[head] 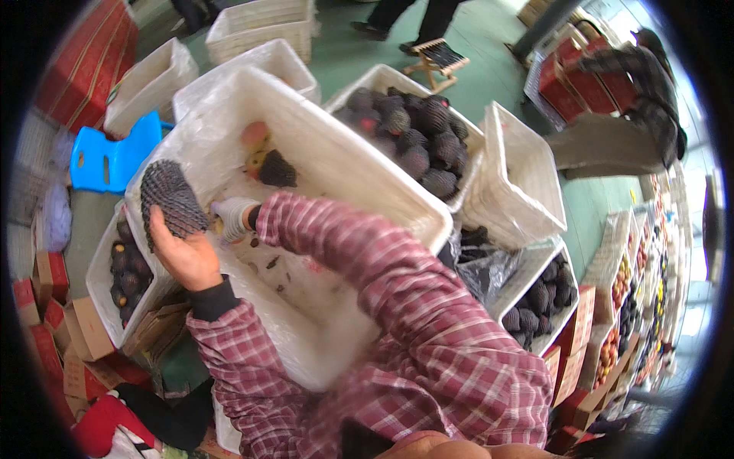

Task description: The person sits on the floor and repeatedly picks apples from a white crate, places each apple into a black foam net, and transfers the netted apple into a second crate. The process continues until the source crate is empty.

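Observation:
My bare left hand (186, 252) holds a black foam fruit net (172, 198) above the left rim of a large white plastic crate (367, 163). Whether a fruit is inside that net I cannot tell. My right hand (235, 218), in a pale knit glove, reaches down into the crate beside the left one. Its fingertips are partly hidden, with something yellowish at them. Farther along the crate floor lie a reddish round fruit (255, 135), a yellow-red fruit (254, 163) and another black foam net (277, 169). Dark scraps (272, 262) are scattered on the crate's lining.
Crates of black-netted fruit stand beyond (416, 129), at left (131, 275) and at right (539, 304). A blue plastic stool (114, 152) is at left, a folding stool (438, 60) ahead. A person (625, 115) bends over red boxes at right; another person's legs (413, 23) show ahead.

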A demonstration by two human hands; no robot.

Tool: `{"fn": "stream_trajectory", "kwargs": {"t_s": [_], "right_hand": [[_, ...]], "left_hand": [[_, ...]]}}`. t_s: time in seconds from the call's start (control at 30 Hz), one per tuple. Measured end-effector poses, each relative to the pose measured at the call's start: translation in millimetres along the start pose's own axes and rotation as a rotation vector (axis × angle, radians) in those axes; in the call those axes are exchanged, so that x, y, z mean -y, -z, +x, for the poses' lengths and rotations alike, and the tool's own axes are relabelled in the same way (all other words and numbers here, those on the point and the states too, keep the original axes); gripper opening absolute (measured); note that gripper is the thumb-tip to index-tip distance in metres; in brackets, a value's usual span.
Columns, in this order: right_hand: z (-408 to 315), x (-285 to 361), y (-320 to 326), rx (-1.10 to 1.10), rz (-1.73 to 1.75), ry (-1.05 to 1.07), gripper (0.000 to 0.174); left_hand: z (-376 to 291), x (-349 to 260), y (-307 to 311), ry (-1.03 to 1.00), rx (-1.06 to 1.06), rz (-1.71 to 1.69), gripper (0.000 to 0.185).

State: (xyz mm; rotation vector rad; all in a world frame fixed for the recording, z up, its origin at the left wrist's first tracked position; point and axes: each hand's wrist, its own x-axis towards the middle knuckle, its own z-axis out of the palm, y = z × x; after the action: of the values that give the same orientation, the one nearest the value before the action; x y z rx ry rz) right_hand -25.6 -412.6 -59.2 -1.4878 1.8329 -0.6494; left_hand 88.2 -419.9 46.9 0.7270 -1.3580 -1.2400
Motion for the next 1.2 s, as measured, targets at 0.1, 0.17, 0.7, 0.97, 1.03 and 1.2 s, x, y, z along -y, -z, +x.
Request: {"fn": "stream_trajectory", "kwargs": {"t_s": [0.1, 0.17, 0.7, 0.97, 1.03, 1.2], "right_hand": [[-56.5, 10.1, 94.8, -0.086, 0.178, -0.03, 0.059], [-119.5, 40.9, 142.8, -0.301, 0.561, 0.074, 0.053], [-414.8, -29.2, 99.4, -0.493, 1.403, 0.199, 0.051], [-570.7, -142.7, 23.2, -1.252, 0.37, -0.211, 0.031], [-650.9, -153.3, -12.3, -1.257, 0.335, -0.627, 0.026], [-758.5, -197.9, -192.2, -1.126, -0.018, -1.391, 0.036]], "left_hand": [[-15.2, -9.5, -9.1, -0.508, 0.143, 1.032, 0.051], [-12.5, 8.3, 7.5, -0.671, 0.275, 0.976, 0.05], [-185.3, -29.4, -112.4, -0.611, 1.054, 0.314, 0.086], [-247.2, -43.9, -151.8, -0.143, 1.175, -0.059, 0.077], [-251.3, -50.7, -150.7, -0.022, 1.185, -0.111, 0.083], [-257.1, -48.9, -149.1, -0.203, 1.264, 0.048, 0.08]]}}
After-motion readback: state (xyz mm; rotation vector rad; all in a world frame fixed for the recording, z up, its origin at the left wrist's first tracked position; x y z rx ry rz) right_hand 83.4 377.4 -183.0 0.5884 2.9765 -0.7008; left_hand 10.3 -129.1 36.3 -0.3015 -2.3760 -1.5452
